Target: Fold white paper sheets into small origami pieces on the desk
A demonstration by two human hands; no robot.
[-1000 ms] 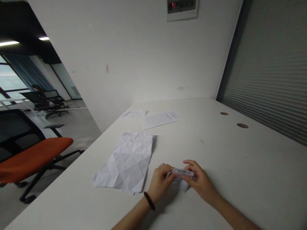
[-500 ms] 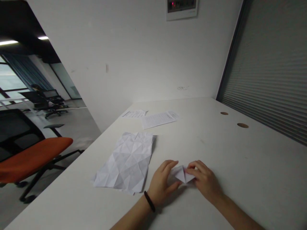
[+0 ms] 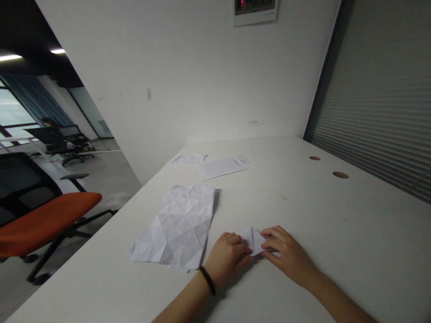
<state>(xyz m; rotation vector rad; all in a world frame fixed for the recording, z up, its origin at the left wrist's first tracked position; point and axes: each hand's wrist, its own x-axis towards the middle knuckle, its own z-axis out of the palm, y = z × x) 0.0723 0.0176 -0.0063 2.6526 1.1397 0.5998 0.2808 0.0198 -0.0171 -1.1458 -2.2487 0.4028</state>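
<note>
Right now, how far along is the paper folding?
Partway, it seems. Done: the small paper is already folded into a compact piece with a triangular flap showing. In hand: the left hand and right hand press it on the table. Left: no finished shape shows yet, and a creased sheet lies flat beside them, untouched.

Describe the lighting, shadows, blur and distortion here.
Head view: dim, flat light; soft shadows lie under the left hand and right hand at the paper on the table; the wide-angle lens tilts the wall; the chair at the edge is slightly blurred.
</note>
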